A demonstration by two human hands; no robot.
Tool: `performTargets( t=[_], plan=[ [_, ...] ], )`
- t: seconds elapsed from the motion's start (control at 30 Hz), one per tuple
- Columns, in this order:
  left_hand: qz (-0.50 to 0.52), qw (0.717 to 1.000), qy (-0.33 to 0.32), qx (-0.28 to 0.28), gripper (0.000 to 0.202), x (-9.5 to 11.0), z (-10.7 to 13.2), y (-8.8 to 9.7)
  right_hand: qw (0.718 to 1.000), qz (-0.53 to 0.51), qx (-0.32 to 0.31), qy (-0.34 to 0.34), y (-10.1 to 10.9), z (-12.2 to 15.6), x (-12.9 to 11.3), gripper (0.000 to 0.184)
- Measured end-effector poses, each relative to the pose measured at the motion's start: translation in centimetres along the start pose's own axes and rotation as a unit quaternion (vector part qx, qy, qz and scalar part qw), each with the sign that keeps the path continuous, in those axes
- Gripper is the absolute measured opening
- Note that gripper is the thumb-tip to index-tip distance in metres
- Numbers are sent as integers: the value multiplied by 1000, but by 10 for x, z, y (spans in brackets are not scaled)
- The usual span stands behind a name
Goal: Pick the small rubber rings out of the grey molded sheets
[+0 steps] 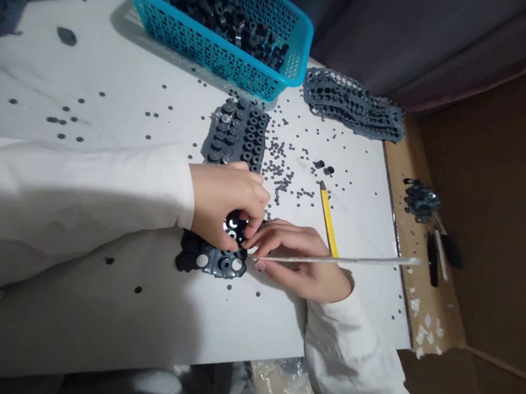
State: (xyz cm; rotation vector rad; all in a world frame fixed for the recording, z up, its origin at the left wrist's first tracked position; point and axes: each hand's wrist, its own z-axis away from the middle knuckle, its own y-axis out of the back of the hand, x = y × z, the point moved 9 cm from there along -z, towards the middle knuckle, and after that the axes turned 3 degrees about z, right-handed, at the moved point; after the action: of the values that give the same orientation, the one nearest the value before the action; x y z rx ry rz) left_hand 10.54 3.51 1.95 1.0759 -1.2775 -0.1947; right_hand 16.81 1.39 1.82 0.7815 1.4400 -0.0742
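Observation:
A long grey rubber sheet (pixel 237 133) of moulded black rings lies on the white table (pixel 126 97). My left hand (pixel 224 202) rests across its middle, fingers curled and pinching a black ring (pixel 234 225) on the sheet. My right hand (pixel 301 259) lies just to the right, fingers closed around a thin silvery rod (pixel 351 260) whose tip points at the sheet next to the left fingertips. Both arms wear white sleeves.
A blue basket (pixel 223 51) full of black rings stands at the back. An emptied grey sheet (pixel 351 102) lies to its right. A yellow pencil (pixel 328 221), many small punched discs and loose rings dot the table. Tools (pixel 438 250) lie on the cardboard edge at right.

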Motion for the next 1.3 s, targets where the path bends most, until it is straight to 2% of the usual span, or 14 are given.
performTargets(
  t=[0.2, 0.3, 0.43, 0.6, 0.87, 1.1, 1.3],
  plan=[
    [-24, 998, 32, 48, 13, 6, 12, -7, 1000, 5, 14, -6, 0, 6, -1, 8],
    [-51, 994, 46, 81, 10, 11, 19, -11, 998, -3, 64, -14, 10, 9, 0, 10],
    [-78, 983, 110, 127, 6, 10, 28, -15, 990, 8, 136, -30, 20, 16, 3, 11],
    [-106, 961, 172, 190, 10, 12, 38, -14, 987, 23, 150, -55, 10, 22, 5, 9],
    [-134, 949, 184, 217, 4, 17, 40, -17, 971, 26, 227, -64, 4, 33, -3, 11],
    [-138, 951, 168, 221, 9, 22, 38, -18, 979, 27, 198, -29, -2, 30, -6, 14],
    [-121, 946, 177, 243, 6, 18, 41, -21, 981, 20, 190, -38, -2, 30, -1, 11]
  ],
)
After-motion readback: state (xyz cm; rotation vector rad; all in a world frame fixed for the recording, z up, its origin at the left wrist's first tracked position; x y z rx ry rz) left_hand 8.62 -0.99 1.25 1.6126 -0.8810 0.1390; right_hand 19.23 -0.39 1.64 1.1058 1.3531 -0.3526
